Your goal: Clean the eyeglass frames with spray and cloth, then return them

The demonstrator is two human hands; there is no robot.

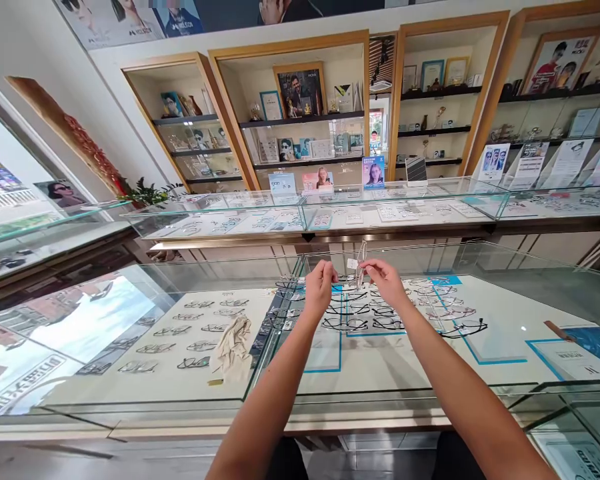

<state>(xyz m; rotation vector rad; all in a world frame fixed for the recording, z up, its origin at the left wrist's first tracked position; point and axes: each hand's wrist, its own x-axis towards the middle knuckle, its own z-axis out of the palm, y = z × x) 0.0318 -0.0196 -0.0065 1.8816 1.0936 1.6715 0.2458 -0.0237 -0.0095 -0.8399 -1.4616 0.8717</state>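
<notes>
My right hand (387,281) pinches a pair of eyeglasses (363,252), held up on edge over the display case. A small white tag (353,264) hangs beside the frame. To its left, my left hand (321,288) is closed with the fingers pressed together; what lies in them, if anything, is hidden. Below both hands, rows of dark-rimmed eyeglasses (347,325) lie inside the glass display case (390,393), on white panels edged in blue. My left forearm crosses in front of part of them.
A crumpled beige cloth (235,347) lies left of my hands, near more rows of eyeglasses (155,348). Glass edges surround the case. Behind it stands a second glass counter (260,223) with small signs, then wooden wall shelves (305,120). A brochure (565,357) lies at right.
</notes>
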